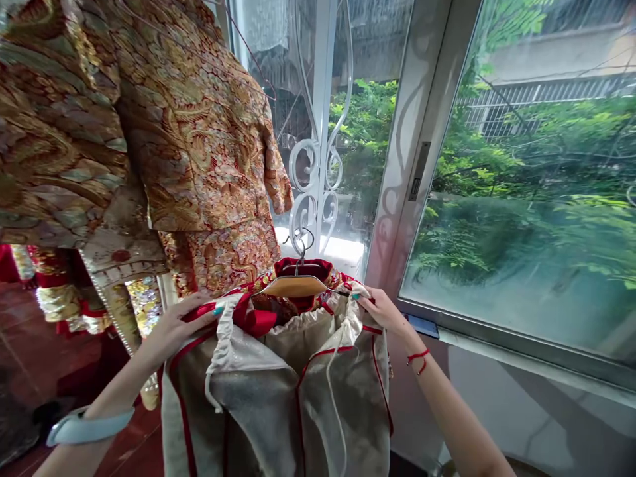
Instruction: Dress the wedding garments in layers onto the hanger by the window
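Head view: the left hand (pixel 171 334) and right hand (pixel 382 311) sit at the open mouth of a drawstring garment bag (pixel 258 397), beige-grey with red piping, which hangs directly below them. The left fingers (pixel 201 317) lie together on red cloth at the rim, though I cannot tell whether they are clamped. The right fingers (pixel 358 293) pinch the bag's pale edge near the tip of a wooden hanger (pixel 293 286). The hanger sits in the bag's mouth, its metal hook (pixel 301 244) rising above it, with a red embroidered garment (pixel 303 268) on it. A pale blue band (pixel 87 427) circles the left wrist, and a red string (pixel 417 358) circles the right.

Just behind, a gold-and-red embroidered jacket (pixel 193 119) hangs, with more beaded costumes (pixel 64 291) to the left above a polished dark red floor (pixel 30 344). To the right, a white sill (pixel 527 361) carries a small blue strip (pixel 422 324), with no legible writing. Beyond stand a white scrollwork grille (pixel 315 146), a glass window (pixel 521 199), green trees (pixel 541 172) and a barred building (pixel 541 79).
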Demonstrator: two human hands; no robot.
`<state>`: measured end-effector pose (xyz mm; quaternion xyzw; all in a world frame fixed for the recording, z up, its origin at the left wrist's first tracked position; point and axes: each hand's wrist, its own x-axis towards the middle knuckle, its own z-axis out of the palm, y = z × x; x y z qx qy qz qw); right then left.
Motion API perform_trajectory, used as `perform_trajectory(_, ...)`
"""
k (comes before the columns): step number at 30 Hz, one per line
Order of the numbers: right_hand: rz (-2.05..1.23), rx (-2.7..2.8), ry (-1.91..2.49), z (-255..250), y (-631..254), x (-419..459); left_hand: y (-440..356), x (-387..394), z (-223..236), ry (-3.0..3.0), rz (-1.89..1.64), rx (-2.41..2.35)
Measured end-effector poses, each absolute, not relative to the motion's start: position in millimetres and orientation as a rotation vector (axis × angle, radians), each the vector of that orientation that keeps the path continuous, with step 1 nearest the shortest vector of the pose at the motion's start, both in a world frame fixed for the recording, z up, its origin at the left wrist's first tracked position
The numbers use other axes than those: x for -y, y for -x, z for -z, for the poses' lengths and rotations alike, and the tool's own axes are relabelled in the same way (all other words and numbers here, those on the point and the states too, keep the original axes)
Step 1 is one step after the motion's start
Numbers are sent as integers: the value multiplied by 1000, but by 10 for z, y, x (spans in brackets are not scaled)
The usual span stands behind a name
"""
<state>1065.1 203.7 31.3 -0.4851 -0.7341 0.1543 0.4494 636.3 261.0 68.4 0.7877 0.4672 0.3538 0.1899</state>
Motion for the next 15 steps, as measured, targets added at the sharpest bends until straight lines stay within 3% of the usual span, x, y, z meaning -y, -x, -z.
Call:
perform_trajectory(10, -328, 1740, 1192, -527, -10436, -2081, -6636, -2463, -726, -2182, -1515, -1526)
perform_trajectory(15, -206, 1874, 1206, -627, -10171, -2053, -6672, -2508, -821, -2310, -1793, -1399)
